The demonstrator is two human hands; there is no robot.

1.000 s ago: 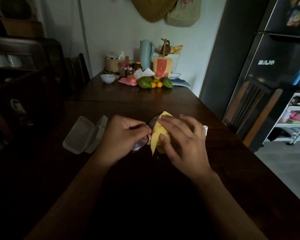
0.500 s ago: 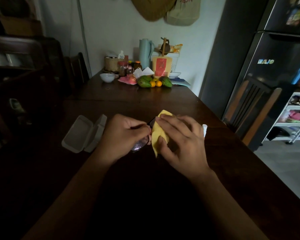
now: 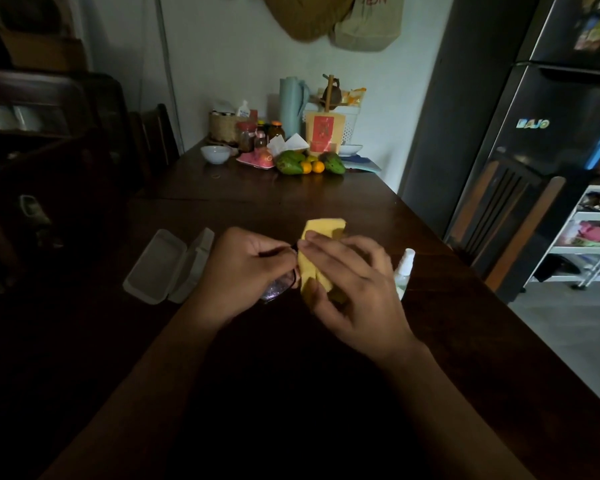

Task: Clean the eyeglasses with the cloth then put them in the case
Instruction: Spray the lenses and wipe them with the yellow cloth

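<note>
Over the middle of the dark wooden table (image 3: 326, 209), my left hand (image 3: 239, 275) grips the eyeglasses (image 3: 278, 289) by their left side; one lens shows below my fingers. My right hand (image 3: 354, 292) pinches the yellow cloth (image 3: 314, 271), folded over the other lens, which is hidden. The clear plastic case (image 3: 167, 265) lies open on the table just left of my left hand.
A small white-capped spray bottle (image 3: 404, 268) stands right of my right hand. Fruit (image 3: 309, 164), jars, a white bowl (image 3: 215, 154) and a jug crowd the table's far end. A wooden chair (image 3: 510, 216) and a black fridge (image 3: 551, 133) stand to the right.
The cloth has shifted up a little over the lens as my right hand's fingers rub it. The spray bottle now shows more beside my right hand. My left hand keeps its grip.
</note>
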